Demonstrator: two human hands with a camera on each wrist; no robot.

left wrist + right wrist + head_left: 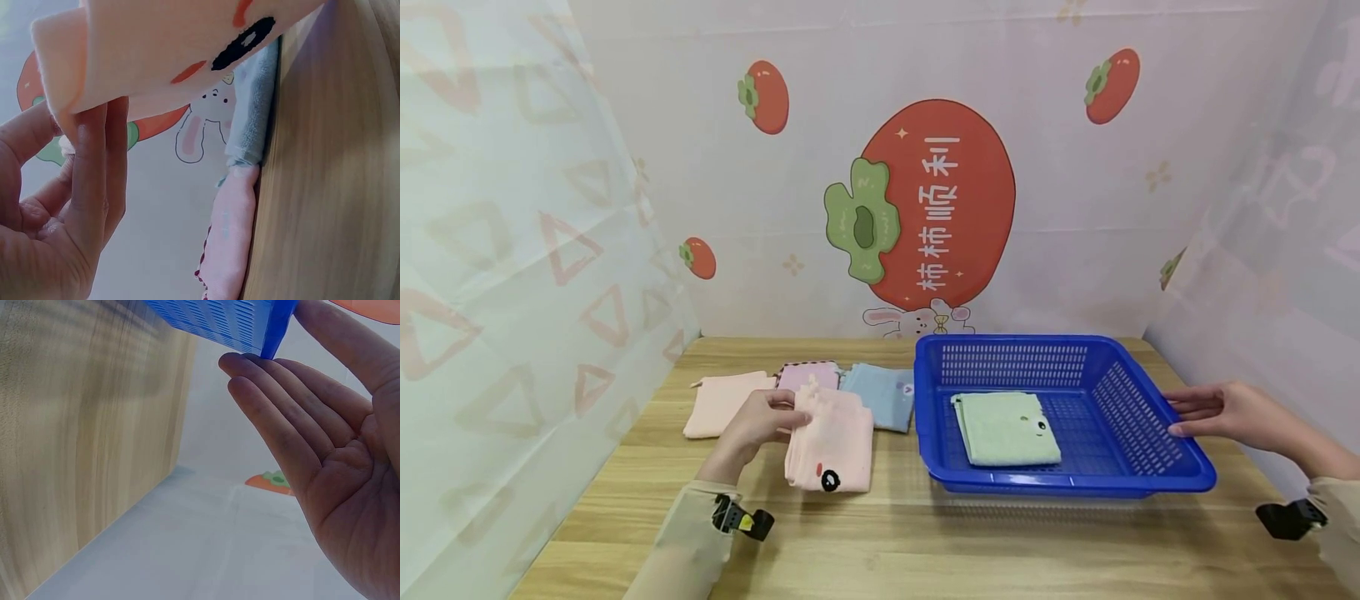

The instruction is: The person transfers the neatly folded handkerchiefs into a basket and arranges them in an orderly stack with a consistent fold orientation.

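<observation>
My left hand pinches a folded peach towel by its upper left edge, thumb on one side and fingers on the other. A black-and-white embroidered eye and a red mark show at its lower end. In the left wrist view the towel hangs above the wooden table. My right hand holds the right rim of a blue plastic basket, with the thumb over the rim and the fingers under it. Inside the basket lies a folded pale green towel with a small embroidered face.
Behind my left hand, another peach towel, a pink-lilac towel with a dark patterned edge and a blue towel lie folded in a row. The wooden table meets printed cloth walls at the back and sides.
</observation>
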